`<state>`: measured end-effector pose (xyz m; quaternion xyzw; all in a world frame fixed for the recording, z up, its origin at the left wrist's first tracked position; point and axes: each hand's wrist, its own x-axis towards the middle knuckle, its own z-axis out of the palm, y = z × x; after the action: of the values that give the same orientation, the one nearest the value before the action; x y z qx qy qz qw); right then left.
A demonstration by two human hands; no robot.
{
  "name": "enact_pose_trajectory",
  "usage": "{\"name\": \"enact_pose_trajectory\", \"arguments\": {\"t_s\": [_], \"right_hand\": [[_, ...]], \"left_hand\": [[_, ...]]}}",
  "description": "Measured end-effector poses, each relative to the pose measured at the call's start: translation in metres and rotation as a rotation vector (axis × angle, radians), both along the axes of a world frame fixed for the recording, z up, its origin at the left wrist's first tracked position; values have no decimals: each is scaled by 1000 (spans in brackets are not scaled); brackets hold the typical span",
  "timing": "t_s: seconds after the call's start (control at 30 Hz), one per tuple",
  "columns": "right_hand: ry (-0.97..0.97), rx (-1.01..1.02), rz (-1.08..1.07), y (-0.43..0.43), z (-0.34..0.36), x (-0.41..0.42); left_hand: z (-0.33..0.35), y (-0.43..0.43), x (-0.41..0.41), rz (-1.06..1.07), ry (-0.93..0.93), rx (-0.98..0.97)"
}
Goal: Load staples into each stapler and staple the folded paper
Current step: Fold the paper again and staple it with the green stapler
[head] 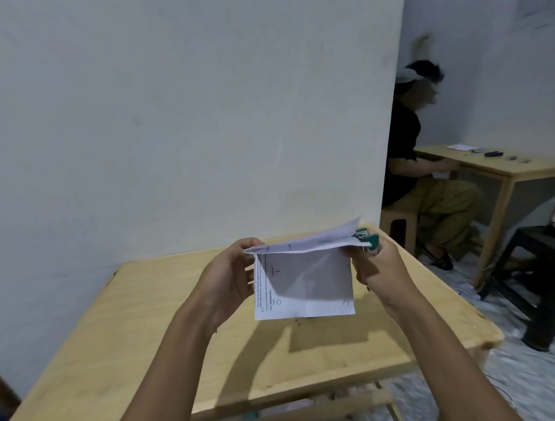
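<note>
Pale wood makes up the table (147, 311). Above it, held clear of the top, is one folded paper (304, 282), its folded upper edge running left to right between two hands. The left hand (228, 276) pinches the left end of that edge, thumb and fingers curled on the corner. The right hand (380, 269) is wrapped round one teal stapler (368, 238), the only one I can see. It sits at the right end of the same edge, with the paper's corner going into its mouth; how far it is squeezed I cannot tell. So the stapling point lies right at the right hand's grip. The squeeze looks to be that hand's job, while the left steadies the sheet.
</note>
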<state>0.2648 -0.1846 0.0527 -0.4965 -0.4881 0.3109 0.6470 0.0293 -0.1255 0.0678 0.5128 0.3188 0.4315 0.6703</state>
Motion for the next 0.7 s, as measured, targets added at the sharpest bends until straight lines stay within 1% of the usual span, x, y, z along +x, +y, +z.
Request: {"name": "enact_pose_trajectory", "arguments": {"t_s": [0.07, 0.1, 0.2, 0.27, 0.33, 0.43, 0.47, 0.5, 0.6, 0.63, 0.7], "right_hand": [[-26, 44, -15, 0, 0, -6], [-38, 57, -28, -1, 0, -9], [-79, 93, -51, 1, -4, -11], [-89, 99, -45, 0, -6, -13], [-28, 68, -39, -2, -5, -14], [190, -33, 31, -3, -7, -15], [210, -64, 61, -3, -9, -14], [171, -96, 86, -4, -10, -13], [-24, -172, 138, -12, -14, -18], [-50, -175, 133, -14, -15, -22], [-19, -167, 92, -13, -19, -28]], "left_hand": [[0, -2, -5, -23, -47, -72], [-2, -3, -8, -29, -32, -85], [-8, -6, -12, -87, 141, -41], [-12, -9, -13, -89, 239, -1], [-12, -10, -15, -33, 262, 41], [-14, -8, -21, 67, 243, 71], [-13, -8, -23, 87, 241, 79], [-13, -9, -25, 106, 245, 91], [-11, -11, -26, 133, 235, 121], [-11, -12, -25, 146, 223, 120], [-14, -11, -25, 167, 159, 89]]}}
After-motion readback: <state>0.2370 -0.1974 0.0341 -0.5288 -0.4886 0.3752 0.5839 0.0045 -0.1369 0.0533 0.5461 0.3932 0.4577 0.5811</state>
